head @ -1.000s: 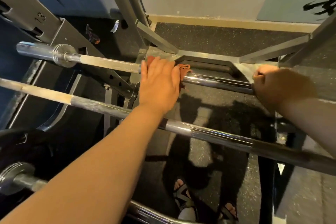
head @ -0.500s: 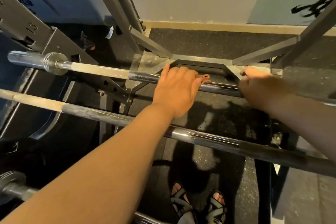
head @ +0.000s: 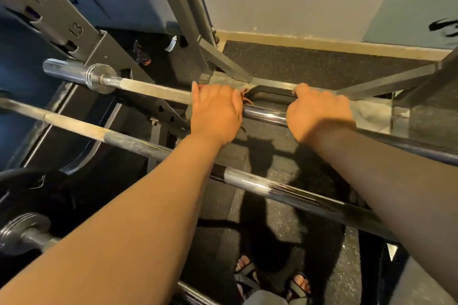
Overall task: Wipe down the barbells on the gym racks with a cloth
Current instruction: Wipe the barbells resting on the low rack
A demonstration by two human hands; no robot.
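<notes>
The upper barbell [head: 153, 91] is laid across the rack [head: 74, 30] and runs from the far left towards the right. A reddish cloth [head: 245, 98] is held on this bar near its middle. It is almost fully covered by the left hand [head: 215, 112], and only a small crumpled edge is seen at the right side of that hand. The left hand is placed on top of the bar, palm down, with the fingers curled over the far side, so cloth and bar are gripped together. The right hand [head: 321, 114] is closed round the bare bar just to the right, and a short shiny part of the bar is left between the two hands. Both forearms are stretched forward from the near edge. A second barbell [head: 247, 181] is seen nearer, below the forearms. The fingertips of both hands are hidden behind the bar. The right part of the upper barbell is covered by the right forearm. Feet in sandals [head: 247, 273] are seen on the floor below, partly cut off.
</notes>
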